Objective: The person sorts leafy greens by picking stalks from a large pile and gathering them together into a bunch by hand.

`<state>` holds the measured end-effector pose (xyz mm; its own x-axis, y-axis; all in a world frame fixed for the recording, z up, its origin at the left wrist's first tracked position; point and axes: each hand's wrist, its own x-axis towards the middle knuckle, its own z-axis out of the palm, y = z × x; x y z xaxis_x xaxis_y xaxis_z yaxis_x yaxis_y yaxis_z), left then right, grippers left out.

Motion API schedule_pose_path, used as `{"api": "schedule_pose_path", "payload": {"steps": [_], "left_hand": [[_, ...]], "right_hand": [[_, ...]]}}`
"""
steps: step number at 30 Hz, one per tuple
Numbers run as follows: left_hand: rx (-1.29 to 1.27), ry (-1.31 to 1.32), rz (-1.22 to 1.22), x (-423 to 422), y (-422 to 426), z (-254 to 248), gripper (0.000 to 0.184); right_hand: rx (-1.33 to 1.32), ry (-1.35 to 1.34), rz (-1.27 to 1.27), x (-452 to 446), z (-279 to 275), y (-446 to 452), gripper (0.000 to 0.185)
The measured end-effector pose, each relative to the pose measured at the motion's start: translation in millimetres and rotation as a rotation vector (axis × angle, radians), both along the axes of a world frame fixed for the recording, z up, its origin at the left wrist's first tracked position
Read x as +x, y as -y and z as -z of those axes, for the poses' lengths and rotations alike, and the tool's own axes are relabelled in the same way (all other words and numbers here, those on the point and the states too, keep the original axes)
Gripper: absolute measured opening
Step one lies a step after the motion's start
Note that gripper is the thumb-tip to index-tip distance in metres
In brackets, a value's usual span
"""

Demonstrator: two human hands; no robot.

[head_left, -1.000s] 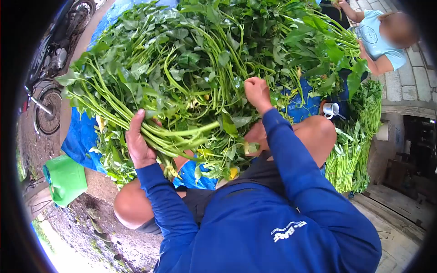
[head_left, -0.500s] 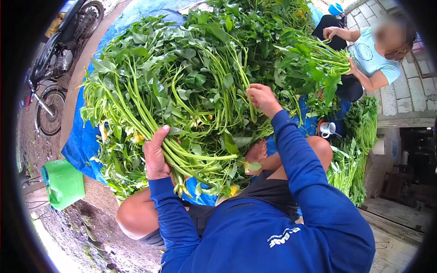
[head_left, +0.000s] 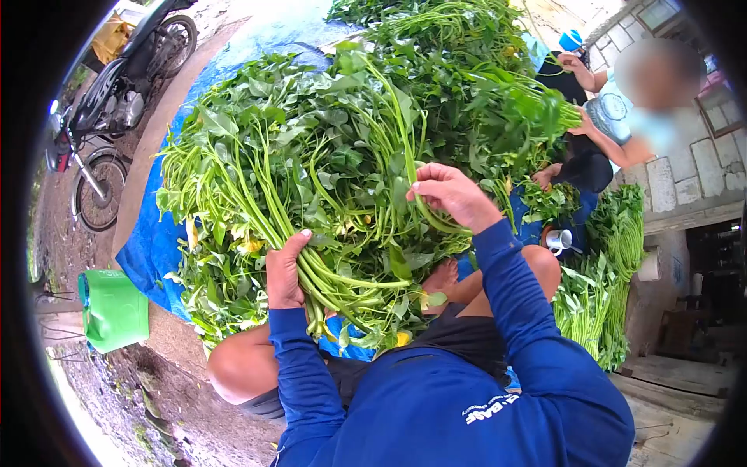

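1. A thick bundle of long, pale-green leafy stems (head_left: 268,206) is held in the left hand (head_left: 286,272), with the thumb laid across it.
2. A long, thin green leafy stalk (head_left: 410,148) is pinched narrowly between the thumb and fingers of the right hand (head_left: 451,194).
3. Both are held over a broad heap of dark-green leafy stalks (head_left: 451,101), which is spread on a crinkled blue plastic tarp (head_left: 146,265).
4. A white mug (head_left: 556,240) is seen near the right knee (head_left: 537,272).

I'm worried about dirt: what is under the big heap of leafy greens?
A blue tarp shows past the left edge of the leafy greens; whatever lies beneath their middle is covered from view.
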<state>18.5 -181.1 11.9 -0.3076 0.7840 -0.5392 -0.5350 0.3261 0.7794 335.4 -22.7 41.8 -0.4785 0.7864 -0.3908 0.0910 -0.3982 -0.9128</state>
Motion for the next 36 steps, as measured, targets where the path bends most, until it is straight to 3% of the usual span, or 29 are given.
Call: {"api": "schedule_pose_path", "payload": {"steps": [1, 4, 7, 10, 11, 15, 18, 22, 26, 33, 36], "left_hand": [[0.007, -0.002, -0.003, 3.4, -1.9, 0.3, 0.026], [0.022, 0.002, -0.011, 7.5, -4.3, -4.3, 0.024], [0.04, -0.002, -0.002, 10.1, -4.8, 1.2, 0.024], [0.042, -0.035, -0.008, 9.7, -3.8, -1.6, 0.024], [0.046, -0.048, -0.003, 9.6, -2.2, -2.5, 0.024], [0.037, -0.088, -0.009, 7.7, -3.6, 3.1, 0.025], [0.038, -0.092, 0.011, 9.4, -8.7, 7.1, 0.025], [-0.003, -0.066, 0.049, 10.9, -2.7, 11.1, 0.027], [0.025, -0.169, 0.006, 16.1, -9.2, 26.7, 0.032], [0.114, -0.278, -0.039, 22.3, -13.3, 52.8, 0.036], [0.064, -0.255, -0.03, 23.1, -14.7, 52.9, 0.035]], "right_hand": [[0.105, 0.071, -0.02, -4.7, -5.8, 0.8, 0.02], [0.103, -0.049, 0.065, -6.1, -28.7, 13.2, 0.023], [-0.135, -0.42, 0.185, -2.5, -2.5, 2.0, 0.026], [-0.154, -0.478, 0.201, -14.6, -9.4, 7.6, 0.026], [-0.116, -0.441, 0.266, -21.9, -17.3, 16.7, 0.02], [0.144, 0.11, 0.082, -21.8, -15.5, 11.1, 0.012], [0.326, 0.186, 0.135, -23.4, -8.1, 5.6, 0.011], [0.349, 0.116, 0.221, -30.2, -3.4, 7.6, 0.012], [0.405, 0.068, 0.278, -39.1, -11.8, 24.2, 0.024], [0.835, 0.381, 0.414, -87.1, -25.4, 57.4, 0.032], [0.734, 0.377, 0.363, -112.2, -23.8, 73.2, 0.031]]}}
